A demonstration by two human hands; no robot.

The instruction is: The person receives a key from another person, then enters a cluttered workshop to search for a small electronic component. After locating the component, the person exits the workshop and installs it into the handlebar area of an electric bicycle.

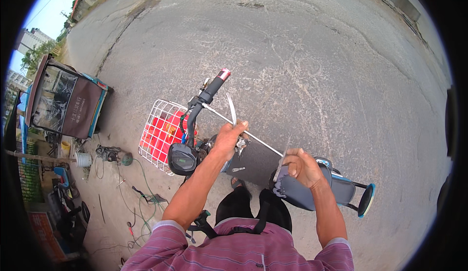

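Note:
My left hand [231, 138] is closed around the middle of a long, thin, pale rod or cable [263, 145] above an electric scooter. A pale curved strip [231, 107] sticks up beside its fingers. The rod runs from near the scooter's handlebar [197, 106] to my right hand [303, 167], which pinches its other end. A thin flat grey piece [280, 167] points down from those fingers; I cannot tell its kind. Silver metal parts [241, 144] show just below my left hand. A small metal piece [238, 169] lies on the dark footboard [256, 161].
A white wire basket [158, 144] with red contents is fixed at the scooter's front; the dark seat [341, 191] is at right. A covered three-wheeler [73, 102] stands at left. A white bucket [83, 160], green hoses [144, 207] and tools lie on the ground at lower left.

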